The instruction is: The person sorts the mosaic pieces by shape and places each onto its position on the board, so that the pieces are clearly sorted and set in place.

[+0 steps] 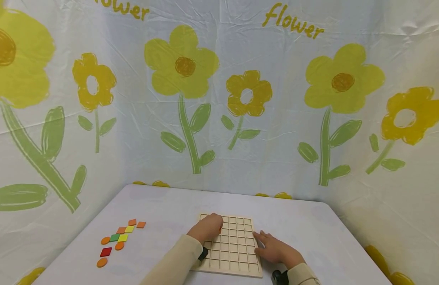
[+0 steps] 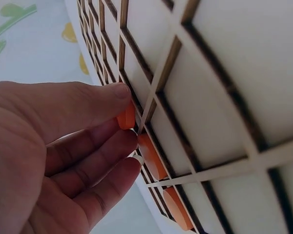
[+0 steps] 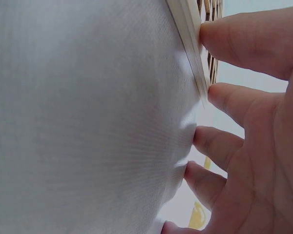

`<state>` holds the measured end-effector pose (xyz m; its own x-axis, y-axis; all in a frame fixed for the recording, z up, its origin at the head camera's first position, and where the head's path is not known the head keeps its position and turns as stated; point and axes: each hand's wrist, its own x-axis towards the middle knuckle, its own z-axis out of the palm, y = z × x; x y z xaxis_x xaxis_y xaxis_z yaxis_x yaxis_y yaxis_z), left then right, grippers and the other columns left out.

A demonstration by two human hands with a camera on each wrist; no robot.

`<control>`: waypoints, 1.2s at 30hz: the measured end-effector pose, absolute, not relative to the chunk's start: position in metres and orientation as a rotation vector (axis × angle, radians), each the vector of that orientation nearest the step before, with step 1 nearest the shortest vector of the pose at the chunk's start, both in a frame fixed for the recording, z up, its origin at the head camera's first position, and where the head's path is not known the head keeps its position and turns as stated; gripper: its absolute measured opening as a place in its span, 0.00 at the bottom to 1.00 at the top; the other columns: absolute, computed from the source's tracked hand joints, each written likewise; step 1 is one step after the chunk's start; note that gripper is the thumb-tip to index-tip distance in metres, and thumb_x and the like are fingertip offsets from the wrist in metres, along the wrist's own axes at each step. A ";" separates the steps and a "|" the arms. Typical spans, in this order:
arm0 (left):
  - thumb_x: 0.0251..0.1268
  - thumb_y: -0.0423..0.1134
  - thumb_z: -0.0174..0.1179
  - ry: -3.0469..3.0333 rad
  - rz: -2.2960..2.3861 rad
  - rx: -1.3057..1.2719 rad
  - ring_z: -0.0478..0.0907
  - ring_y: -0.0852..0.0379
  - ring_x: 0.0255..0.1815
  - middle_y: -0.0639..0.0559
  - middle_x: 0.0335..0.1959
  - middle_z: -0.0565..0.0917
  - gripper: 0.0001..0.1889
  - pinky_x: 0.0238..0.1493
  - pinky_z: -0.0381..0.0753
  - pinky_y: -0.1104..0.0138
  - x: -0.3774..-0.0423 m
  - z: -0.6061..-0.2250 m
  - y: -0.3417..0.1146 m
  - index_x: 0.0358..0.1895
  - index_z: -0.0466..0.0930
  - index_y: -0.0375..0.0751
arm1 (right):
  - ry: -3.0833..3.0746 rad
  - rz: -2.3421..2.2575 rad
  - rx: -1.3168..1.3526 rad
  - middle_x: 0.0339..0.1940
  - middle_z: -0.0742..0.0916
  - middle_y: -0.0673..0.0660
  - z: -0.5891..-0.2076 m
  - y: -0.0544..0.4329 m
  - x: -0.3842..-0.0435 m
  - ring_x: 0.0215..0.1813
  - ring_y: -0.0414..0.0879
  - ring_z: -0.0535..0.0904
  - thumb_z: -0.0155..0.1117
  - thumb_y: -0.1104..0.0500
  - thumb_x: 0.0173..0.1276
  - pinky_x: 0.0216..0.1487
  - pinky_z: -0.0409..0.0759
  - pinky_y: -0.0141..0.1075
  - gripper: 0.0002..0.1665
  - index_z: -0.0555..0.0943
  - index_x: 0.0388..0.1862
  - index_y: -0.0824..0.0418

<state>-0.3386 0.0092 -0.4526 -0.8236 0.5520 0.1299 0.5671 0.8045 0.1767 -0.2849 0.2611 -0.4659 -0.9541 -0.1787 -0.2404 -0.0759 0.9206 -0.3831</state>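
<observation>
A pale wooden grid board (image 1: 237, 248) lies flat on the table. Over its left part, my left hand (image 1: 209, 227) pinches an orange round piece (image 2: 126, 116) between thumb and fingers, right at a grid cell. Two more orange pieces, one nearer (image 2: 152, 155) and one beyond it (image 2: 177, 208), sit in cells beside the fingers; the head view mostly hides them behind the hand. My right hand (image 1: 276, 249) rests at the board's right edge. In the right wrist view its thumb and index fingertip touch the wooden rim (image 3: 191, 46), while the other fingers spread onto the white cloth.
To the left lie loose flat pieces: orange discs (image 1: 102, 262), a red square (image 1: 106, 251), a green one (image 1: 114, 237), yellow ones (image 1: 123, 238) and several orange squares (image 1: 132, 222). A flower-printed curtain (image 1: 219, 138) surrounds the white table (image 1: 169, 206).
</observation>
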 end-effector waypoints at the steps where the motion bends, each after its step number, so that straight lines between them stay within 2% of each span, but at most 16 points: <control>1: 0.61 0.28 0.61 -2.913 -0.322 -0.908 0.70 0.63 0.22 0.58 0.18 0.75 0.13 0.28 0.73 0.70 -0.339 -0.452 0.009 0.20 0.78 0.45 | 2.806 -0.546 -0.187 0.74 0.67 0.65 -0.466 0.261 -0.285 0.75 0.66 0.57 0.58 0.46 0.67 0.69 0.57 0.64 0.36 0.66 0.73 0.53; 11: 0.63 0.31 0.60 -2.932 -0.328 -0.897 0.72 0.63 0.23 0.57 0.20 0.78 0.10 0.29 0.74 0.70 -0.336 -0.453 0.008 0.23 0.80 0.45 | 2.796 -0.549 -0.180 0.74 0.67 0.65 -0.466 0.260 -0.283 0.75 0.66 0.57 0.58 0.46 0.67 0.69 0.57 0.65 0.36 0.66 0.72 0.54; 17: 0.61 0.28 0.59 -2.940 -0.409 -0.885 0.67 0.63 0.24 0.55 0.22 0.78 0.10 0.30 0.71 0.69 -0.334 -0.454 0.003 0.24 0.81 0.43 | 2.792 -0.544 -0.164 0.74 0.67 0.65 -0.466 0.261 -0.283 0.75 0.67 0.57 0.58 0.46 0.67 0.69 0.56 0.65 0.36 0.66 0.72 0.54; 19: 0.62 0.27 0.58 -2.946 -0.439 -0.864 0.71 0.62 0.27 0.54 0.27 0.82 0.08 0.33 0.74 0.69 -0.335 -0.455 0.000 0.28 0.83 0.41 | 2.796 -0.541 -0.167 0.74 0.67 0.65 -0.466 0.262 -0.283 0.75 0.67 0.57 0.59 0.46 0.67 0.69 0.56 0.65 0.36 0.66 0.72 0.54; 22: 0.62 0.28 0.58 -2.956 -0.466 -0.835 0.80 0.58 0.38 0.51 0.36 0.85 0.07 0.42 0.79 0.66 -0.336 -0.456 -0.006 0.37 0.85 0.39 | 2.802 -0.538 -0.175 0.74 0.67 0.66 -0.466 0.262 -0.283 0.75 0.67 0.57 0.58 0.46 0.67 0.69 0.56 0.65 0.36 0.66 0.72 0.54; 24: 0.62 0.30 0.58 -2.949 -0.459 -0.829 0.81 0.55 0.43 0.51 0.39 0.85 0.07 0.46 0.80 0.63 -0.336 -0.457 -0.012 0.39 0.85 0.39 | 2.800 -0.540 -0.176 0.74 0.67 0.66 -0.466 0.262 -0.283 0.75 0.67 0.57 0.58 0.45 0.67 0.69 0.56 0.65 0.36 0.66 0.72 0.54; 33: 0.62 0.33 0.60 -2.947 -0.432 -0.771 0.80 0.56 0.38 0.51 0.35 0.85 0.06 0.43 0.80 0.61 -0.331 -0.456 -0.043 0.37 0.85 0.38 | 2.805 -0.544 -0.188 0.74 0.67 0.65 -0.464 0.260 -0.282 0.75 0.67 0.58 0.59 0.46 0.67 0.69 0.57 0.64 0.36 0.67 0.72 0.54; 36: 0.62 0.35 0.60 -2.958 -0.427 -0.724 0.80 0.53 0.40 0.50 0.37 0.85 0.07 0.44 0.80 0.59 -0.327 -0.452 -0.053 0.39 0.85 0.37 | 2.801 -0.539 -0.190 0.74 0.67 0.65 -0.463 0.260 -0.283 0.75 0.67 0.57 0.58 0.45 0.68 0.69 0.57 0.65 0.36 0.66 0.72 0.54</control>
<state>-0.3275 -0.0533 -0.4521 -0.8872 0.4429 0.1290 0.4613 0.8508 0.2515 -0.2829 0.2605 -0.4630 -0.9517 -0.1801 -0.2485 -0.0749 0.9216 -0.3808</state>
